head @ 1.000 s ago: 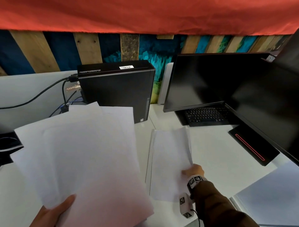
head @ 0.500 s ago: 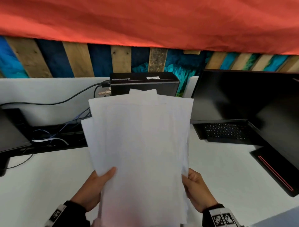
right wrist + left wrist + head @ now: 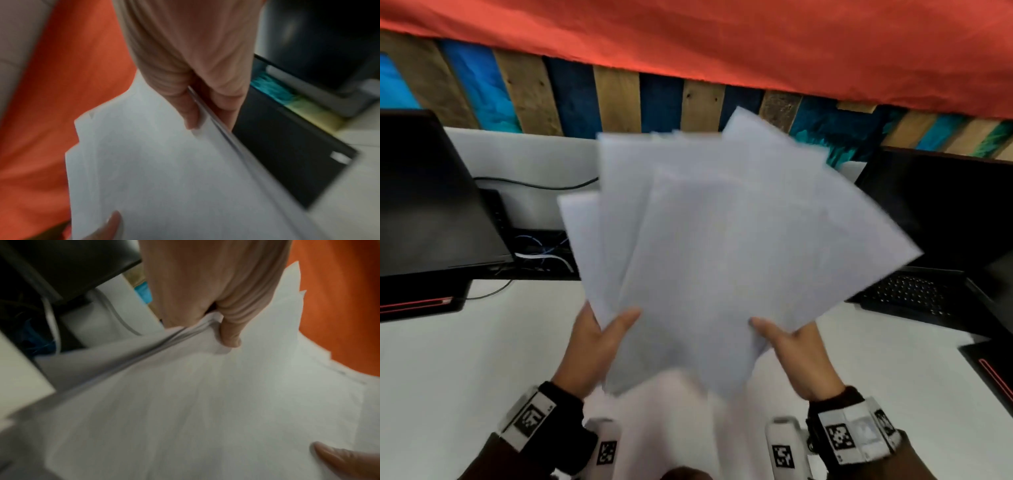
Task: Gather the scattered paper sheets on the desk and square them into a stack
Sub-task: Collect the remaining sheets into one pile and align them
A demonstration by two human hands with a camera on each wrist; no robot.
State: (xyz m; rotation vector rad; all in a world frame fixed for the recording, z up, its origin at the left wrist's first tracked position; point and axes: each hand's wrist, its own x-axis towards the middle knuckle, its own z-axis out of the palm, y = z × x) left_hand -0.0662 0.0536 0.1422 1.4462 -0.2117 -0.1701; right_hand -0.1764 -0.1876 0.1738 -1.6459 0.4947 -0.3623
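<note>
Fanned paper sheets [image 3: 722, 246] held above the desk [image 3: 448, 377], pinched at 7 and 5 o'clock by left hand [image 3: 592, 346] and right hand [image 3: 794, 353]; light, floppy, slippery, best gripped by edges.

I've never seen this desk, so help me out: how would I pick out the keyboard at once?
Start at the white desk below the red cloth. Follow its far edge to the right, past the fanned paper sheets held up by the left hand and right hand. The keyboard lies flat under the dark right-hand monitor; unlike the smooth black screens around it, it is dotted with small pale key markings.
</note>
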